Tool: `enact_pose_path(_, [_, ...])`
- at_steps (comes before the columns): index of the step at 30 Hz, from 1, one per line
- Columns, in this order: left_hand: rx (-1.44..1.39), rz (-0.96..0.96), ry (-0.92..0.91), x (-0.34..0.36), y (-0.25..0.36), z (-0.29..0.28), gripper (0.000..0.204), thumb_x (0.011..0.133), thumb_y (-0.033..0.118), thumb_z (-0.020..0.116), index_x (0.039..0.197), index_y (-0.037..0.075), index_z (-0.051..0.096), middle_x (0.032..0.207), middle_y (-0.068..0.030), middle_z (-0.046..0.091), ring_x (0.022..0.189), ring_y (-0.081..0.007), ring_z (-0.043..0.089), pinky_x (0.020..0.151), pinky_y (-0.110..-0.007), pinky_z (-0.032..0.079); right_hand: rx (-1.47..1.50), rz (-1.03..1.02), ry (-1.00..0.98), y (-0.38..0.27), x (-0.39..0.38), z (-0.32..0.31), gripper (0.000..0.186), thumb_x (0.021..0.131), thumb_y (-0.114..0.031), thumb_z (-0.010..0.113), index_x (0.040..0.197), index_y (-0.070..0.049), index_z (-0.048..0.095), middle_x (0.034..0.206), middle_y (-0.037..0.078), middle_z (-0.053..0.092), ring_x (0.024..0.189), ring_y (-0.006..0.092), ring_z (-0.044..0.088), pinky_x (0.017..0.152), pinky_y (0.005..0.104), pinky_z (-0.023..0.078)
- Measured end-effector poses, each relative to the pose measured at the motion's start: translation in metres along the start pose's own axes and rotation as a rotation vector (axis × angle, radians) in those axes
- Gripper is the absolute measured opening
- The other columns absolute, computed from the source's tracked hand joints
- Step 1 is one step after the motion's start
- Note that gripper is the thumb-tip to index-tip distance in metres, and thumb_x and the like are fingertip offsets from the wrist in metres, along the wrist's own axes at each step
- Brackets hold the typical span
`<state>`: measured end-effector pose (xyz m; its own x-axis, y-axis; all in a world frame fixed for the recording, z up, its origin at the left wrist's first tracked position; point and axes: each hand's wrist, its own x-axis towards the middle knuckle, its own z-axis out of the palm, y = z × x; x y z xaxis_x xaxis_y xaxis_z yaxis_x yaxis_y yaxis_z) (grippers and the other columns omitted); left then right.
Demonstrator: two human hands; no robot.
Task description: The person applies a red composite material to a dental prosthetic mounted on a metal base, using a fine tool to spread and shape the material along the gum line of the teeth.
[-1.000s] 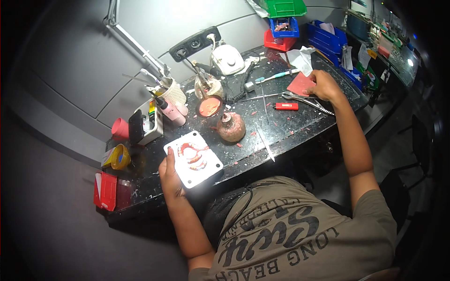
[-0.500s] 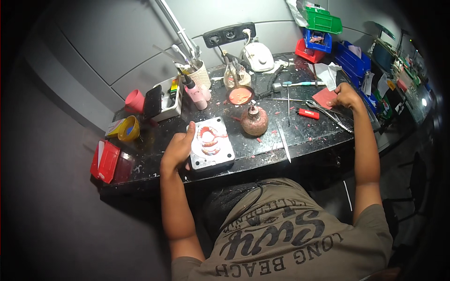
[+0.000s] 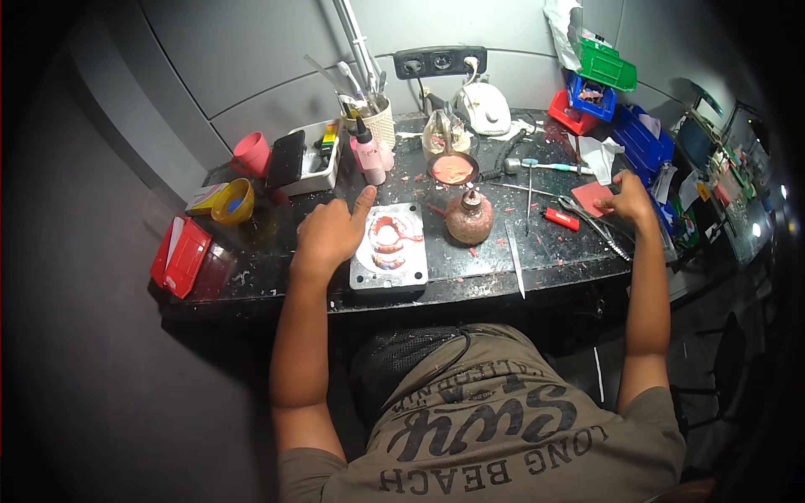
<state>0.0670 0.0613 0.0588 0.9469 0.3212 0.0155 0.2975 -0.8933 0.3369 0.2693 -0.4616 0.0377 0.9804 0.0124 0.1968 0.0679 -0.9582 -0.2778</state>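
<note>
A square metal dental flask (image 3: 388, 280) lies near the front edge of the black bench, with white plaster and arched red wax and teeth inside. My left hand (image 3: 331, 233) hovers at its upper left corner, thumb stretched away from the fingers, nothing visible in it; the fingertips are partly hidden. On the right, my right hand (image 3: 633, 201) has thumb and forefinger at the edge of a pink wax sheet (image 3: 592, 199). Beside that sheet are a red lighter (image 3: 561, 219) and a metal pliers-like tool (image 3: 591, 220). A round spirit burner (image 3: 470, 222) stands right of the flask.
Behind the burner sits a small pan of pink wax (image 3: 453, 169). A knife (image 3: 515, 260) lies near the front edge. Farther left are a pink-filled bottle (image 3: 369, 159), a white tray (image 3: 323, 180), a yellow bowl (image 3: 232, 203) and a red case (image 3: 183, 258). Blue bins (image 3: 641, 147) stand at right.
My left hand has let go of the flask's left side and moved up to its far left corner. My right hand stays at the wax sheet. The whole view has shifted slightly.
</note>
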Motion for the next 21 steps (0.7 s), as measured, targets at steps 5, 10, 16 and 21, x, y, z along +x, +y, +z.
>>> enact_pose_path(5, [-0.041, 0.212, 0.402, -0.012, 0.022, 0.000, 0.047, 0.097, 0.048, 0.071, 0.094, 0.001, 0.071, 0.090, -0.0241, 0.073, 0.093, -0.0461, 0.071, 0.086, -0.053, 0.055, 0.462, -0.393, -0.051, -0.110, -0.078, 0.002, 0.075, 0.075, -0.036, 0.098, 0.130, -0.001, 0.062, 0.133, 0.020, 0.063, 0.113, 0.0331, 0.069, 0.096, 0.0428, 0.058])
enact_pose_path(10, [-0.078, 0.403, 0.370, 0.004, 0.024, 0.010, 0.035, 0.092, 0.033, 0.078, 0.101, 0.000, 0.071, 0.104, -0.0211, 0.072, 0.104, -0.0394, 0.069, 0.092, -0.048, 0.053, 0.430, -0.764, -0.122, -0.188, -0.113, 0.018, 0.087, 0.075, -0.051, 0.094, 0.136, 0.000, 0.060, 0.136, 0.021, 0.062, 0.131, 0.0387, 0.057, 0.111, 0.0475, 0.047])
enact_pose_path(16, [-0.187, 0.387, 0.259, -0.039, 0.035, 0.028, 0.063, 0.089, 0.040, 0.078, 0.134, -0.001, 0.062, 0.130, -0.0215, 0.066, 0.127, -0.0400, 0.059, 0.111, -0.052, 0.041, 0.449, -0.721, -0.210, -0.200, -0.104, 0.035, 0.084, 0.077, -0.041, 0.095, 0.139, 0.001, 0.057, 0.130, 0.022, 0.067, 0.121, 0.0379, 0.064, 0.105, 0.0460, 0.051])
enact_pose_path(21, [0.043, 0.370, 0.358, -0.084, 0.044, 0.044, 0.118, 0.080, 0.057, 0.081, 0.164, -0.006, 0.024, 0.154, -0.0415, 0.040, 0.140, -0.0579, 0.044, 0.119, -0.060, 0.033, 0.381, -0.651, -0.127, -0.201, -0.109, 0.030, 0.076, 0.080, -0.031, 0.093, 0.139, 0.000, 0.058, 0.130, 0.023, 0.069, 0.119, 0.0387, 0.066, 0.103, 0.0459, 0.052])
